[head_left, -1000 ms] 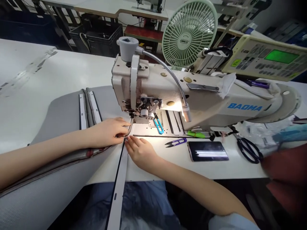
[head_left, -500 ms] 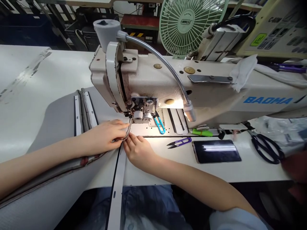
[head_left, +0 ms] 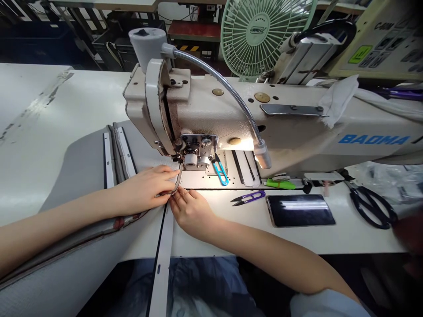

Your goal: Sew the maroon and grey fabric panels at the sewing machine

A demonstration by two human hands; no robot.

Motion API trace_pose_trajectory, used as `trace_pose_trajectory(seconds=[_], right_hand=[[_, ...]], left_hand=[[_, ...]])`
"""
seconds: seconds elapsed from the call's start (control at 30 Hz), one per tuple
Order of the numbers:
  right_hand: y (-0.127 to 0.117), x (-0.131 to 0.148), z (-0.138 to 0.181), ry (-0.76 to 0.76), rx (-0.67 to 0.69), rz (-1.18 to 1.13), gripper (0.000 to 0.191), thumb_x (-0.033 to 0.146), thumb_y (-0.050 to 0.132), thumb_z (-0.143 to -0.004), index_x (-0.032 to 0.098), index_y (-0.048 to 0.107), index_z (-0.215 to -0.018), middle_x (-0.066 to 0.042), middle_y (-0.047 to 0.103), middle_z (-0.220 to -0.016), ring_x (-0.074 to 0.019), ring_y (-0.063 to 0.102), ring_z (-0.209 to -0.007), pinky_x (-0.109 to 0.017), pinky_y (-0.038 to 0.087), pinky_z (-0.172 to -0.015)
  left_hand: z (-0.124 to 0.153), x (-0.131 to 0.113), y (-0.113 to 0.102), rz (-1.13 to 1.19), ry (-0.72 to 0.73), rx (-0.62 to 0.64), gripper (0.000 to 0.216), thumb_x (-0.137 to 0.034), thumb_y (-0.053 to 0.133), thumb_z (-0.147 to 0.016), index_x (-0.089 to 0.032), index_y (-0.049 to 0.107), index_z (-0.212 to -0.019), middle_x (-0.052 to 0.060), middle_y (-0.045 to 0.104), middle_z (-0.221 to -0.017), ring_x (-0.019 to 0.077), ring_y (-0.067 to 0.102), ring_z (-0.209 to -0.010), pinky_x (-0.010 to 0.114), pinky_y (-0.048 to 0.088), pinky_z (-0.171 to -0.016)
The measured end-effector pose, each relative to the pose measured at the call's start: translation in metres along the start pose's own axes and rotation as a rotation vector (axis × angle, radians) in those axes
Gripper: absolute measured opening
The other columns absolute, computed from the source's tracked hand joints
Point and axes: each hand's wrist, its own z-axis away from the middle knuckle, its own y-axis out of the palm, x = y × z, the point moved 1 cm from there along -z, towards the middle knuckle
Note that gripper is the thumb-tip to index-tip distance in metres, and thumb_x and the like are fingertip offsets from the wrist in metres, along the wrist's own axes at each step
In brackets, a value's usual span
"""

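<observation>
1. The cloth [head_left: 79, 171] covers the left of the table [head_left: 99, 94], reaching in beneath the head of the machine [head_left: 224, 119]. Its near part droops past the front edge, presumably too large for the surface.
2. My left hand [head_left: 153, 187] lies across it, thumb and fingertips narrowed on the cloth beside its edging [head_left: 179, 179], I judge to hold that border steady and flat.
3. My right hand [head_left: 191, 213] has its fingertips drawn together on the strip [head_left: 160, 277] where it meets the edging, seemingly to line them up. Whether they catch cloth too, I cannot tell.
4. The strip's free length hangs over the front edge toward me, probably so that it does not snag.
5. The lamp [head_left: 262, 156] bends low, likely to light the spot at my fingertips.
6. Blue snips [head_left: 220, 171] lie on the machine's bed; purple snips [head_left: 247, 198] and a phone [head_left: 300, 210] lie nearer the front edge, seemingly for easy reach.
</observation>
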Motion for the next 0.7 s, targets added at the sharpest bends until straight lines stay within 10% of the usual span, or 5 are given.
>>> trace_pose_trajectory(seconds=[0.7], right_hand=[[0.000,-0.013,-0.005,0.079,0.049,-0.009,0.031,0.012,0.041,-0.098,0.001,0.065,-0.115,-0.022,0.068,-0.117,-0.0305,0.061,-0.115,-0.038,0.049,-0.075]], left_hand=[[-0.014,0.002,-0.005,-0.055,0.000,0.017,0.023,-0.022,0.046,-0.092,-0.019,0.068,-0.091,0.011,0.053,-0.139,0.0312,0.045,-0.125,0.046,0.042,-0.097]])
